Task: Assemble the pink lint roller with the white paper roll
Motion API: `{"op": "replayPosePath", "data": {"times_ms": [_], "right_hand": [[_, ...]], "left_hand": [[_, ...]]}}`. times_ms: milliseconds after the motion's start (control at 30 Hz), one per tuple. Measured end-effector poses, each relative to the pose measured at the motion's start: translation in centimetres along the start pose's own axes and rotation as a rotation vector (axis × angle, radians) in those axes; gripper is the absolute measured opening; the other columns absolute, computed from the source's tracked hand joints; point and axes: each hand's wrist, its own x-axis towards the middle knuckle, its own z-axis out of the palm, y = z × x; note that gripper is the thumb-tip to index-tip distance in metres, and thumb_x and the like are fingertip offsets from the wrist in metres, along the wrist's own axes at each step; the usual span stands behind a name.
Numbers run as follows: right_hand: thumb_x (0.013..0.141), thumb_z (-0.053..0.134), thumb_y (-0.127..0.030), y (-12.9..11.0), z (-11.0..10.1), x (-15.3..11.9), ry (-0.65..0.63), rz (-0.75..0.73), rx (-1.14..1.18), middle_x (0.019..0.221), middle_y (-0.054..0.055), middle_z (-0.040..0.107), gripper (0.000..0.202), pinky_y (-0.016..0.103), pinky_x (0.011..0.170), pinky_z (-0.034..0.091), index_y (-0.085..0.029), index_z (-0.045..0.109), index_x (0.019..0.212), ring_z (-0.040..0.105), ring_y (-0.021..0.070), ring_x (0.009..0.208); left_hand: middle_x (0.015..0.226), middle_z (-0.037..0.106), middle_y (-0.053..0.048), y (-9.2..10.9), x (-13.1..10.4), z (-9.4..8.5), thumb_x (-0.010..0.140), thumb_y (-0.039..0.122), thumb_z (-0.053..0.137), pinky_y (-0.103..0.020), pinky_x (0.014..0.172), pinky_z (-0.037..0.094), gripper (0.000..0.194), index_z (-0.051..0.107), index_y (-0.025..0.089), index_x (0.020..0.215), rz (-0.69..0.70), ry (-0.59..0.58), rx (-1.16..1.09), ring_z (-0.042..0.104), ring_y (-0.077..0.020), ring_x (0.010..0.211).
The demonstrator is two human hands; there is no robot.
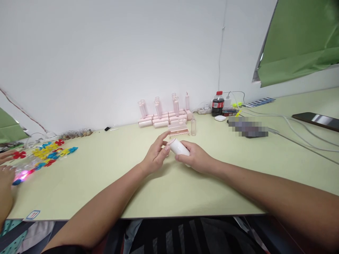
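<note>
My right hand (197, 157) is wrapped around a white cylinder (178, 147) with a pinkish rim at its upper left end. My left hand (156, 155) is beside that end, index finger raised and thumb apart from it; whether a fingertip touches the rim cannot be made out. Just beyond the hands lie an open pink tray-like part (179, 132) and an upright clear pinkish tube (193, 127). Behind them, pink-and-white rounded units (161, 121) stand in a row by the wall, with several clear pink tubes (158, 109) upright on them.
Right of the row stand a cola bottle (218, 104) and a small white case (220, 118). Cables (288, 130) run past a phone (316, 120) and a blurred-out object (248, 127). At left, another person's hand (6, 180) is near colourful flower-shaped pieces (50, 151).
</note>
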Motion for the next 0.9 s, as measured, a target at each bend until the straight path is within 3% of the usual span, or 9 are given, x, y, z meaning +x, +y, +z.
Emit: {"op": "replayPosePath", "data": {"times_ms": [67, 167, 233, 400, 500, 567, 633, 733, 900], "right_hand": [[0.074, 0.062, -0.031, -0.1, -0.1, 0.0, 0.013, 0.007, 0.007, 0.078, 0.0, 0.057, 0.026, 0.026, 0.058, 0.034, -0.018, 0.06, 0.096, 0.048, 0.015, 0.067], [0.074, 0.063, -0.033, -0.1, -0.1, 0.1, 0.031, 0.021, -0.004, 0.078, 0.0, 0.056, 0.025, 0.026, 0.059, 0.034, -0.018, 0.059, 0.094, 0.049, 0.0155, 0.068], [0.074, 0.063, -0.034, -0.1, 0.0, 0.0, 0.044, 0.026, -0.013, 0.075, -0.001, 0.054, 0.024, 0.026, 0.058, 0.034, -0.018, 0.059, 0.09, 0.048, 0.0151, 0.067], [0.073, 0.063, -0.035, 0.3, 0.1, 0.1, 0.101, -0.001, 0.028, 0.072, -0.003, 0.051, 0.023, 0.025, 0.056, 0.032, -0.018, 0.057, 0.088, 0.044, 0.0135, 0.063], [0.075, 0.063, -0.038, 0.6, 0.0, 0.3, 0.121, -0.017, 0.04, 0.072, -0.003, 0.05, 0.025, 0.025, 0.057, 0.033, -0.019, 0.055, 0.089, 0.044, 0.0133, 0.064], [0.077, 0.063, -0.041, 0.8, -0.1, 0.5, 0.13, -0.015, 0.057, 0.073, -0.003, 0.048, 0.027, 0.025, 0.056, 0.033, -0.019, 0.054, 0.09, 0.043, 0.0131, 0.064], [0.078, 0.062, -0.045, 1.0, -0.2, 0.6, 0.126, 0.001, 0.076, 0.072, -0.004, 0.048, 0.029, 0.025, 0.056, 0.034, -0.019, 0.053, 0.089, 0.043, 0.0128, 0.064], [0.079, 0.061, -0.048, 1.0, -0.1, 0.6, 0.121, 0.004, 0.091, 0.073, -0.003, 0.049, 0.032, 0.025, 0.056, 0.035, -0.019, 0.053, 0.088, 0.045, 0.0128, 0.064], [0.079, 0.06, -0.052, 0.8, -0.2, 0.6, 0.12, 0.001, 0.068, 0.071, -0.002, 0.05, 0.035, 0.025, 0.055, 0.035, -0.017, 0.053, 0.082, 0.046, 0.013, 0.063]], "left_hand": [[0.146, 0.035, -0.013, 0.1, 0.0, 0.1, 0.093, 0.046, 0.042, -0.035, 0.081, 0.053, 0.059, 0.024, 0.03, 0.148, 0.018, 0.066, -0.002, 0.052, -0.0239, 0.111], [0.157, 0.015, -0.01, 0.2, 0.2, 0.0, 0.092, 0.041, 0.045, -0.043, 0.095, 0.047, 0.065, 0.017, 0.032, 0.149, 0.108, 0.278, 0.041, 0.04, -0.0282, 0.128], [0.158, 0.016, -0.007, 0.5, 0.2, 0.0, 0.089, 0.036, 0.048, -0.047, 0.102, 0.041, 0.068, 0.016, 0.034, 0.15, 0.141, 0.355, 0.086, 0.034, -0.0296, 0.134], [0.146, 0.045, -0.004, 1.2, 0.3, -0.1, 0.083, 0.023, 0.05, -0.043, 0.103, 0.041, 0.062, 0.038, 0.032, 0.143, 0.115, -0.109, 0.17, 0.043, -0.0273, 0.13], [0.138, 0.053, -0.004, 0.8, 0.6, -0.6, 0.084, 0.02, 0.047, -0.041, 0.105, 0.039, 0.056, 0.045, 0.028, 0.139, 0.079, 0.022, 0.341, 0.048, -0.0237, 0.124], [0.131, 0.056, -0.006, 0.2, 0.9, -1.2, 0.085, 0.023, 0.046, -0.041, 0.102, 0.042, 0.047, 0.052, 0.025, 0.131, -0.033, 0.093, 0.497, 0.05, -0.0243, 0.12], [0.125, 0.056, -0.009, -0.5, 0.9, -1.7, 0.087, 0.033, 0.048, -0.042, 0.098, 0.044, 0.042, 0.057, 0.022, 0.127, -0.184, 0.052, 0.63, 0.051, -0.027, 0.117], [0.124, 0.051, -0.012, -1.1, 0.7, -1.7, 0.085, 0.051, 0.051, -0.044, 0.095, 0.045, 0.055, 0.052, 0.022, 0.132, -0.349, -0.077, 0.721, 0.049, -0.031, 0.118], [0.108, 0.057, -0.011, -1.3, 0.6, -0.9, 0.087, 0.051, 0.045, -0.042, 0.088, 0.045, 0.046, 0.059, 0.023, 0.121, -0.372, -0.217, 0.795, 0.054, -0.0307, 0.108]]}}
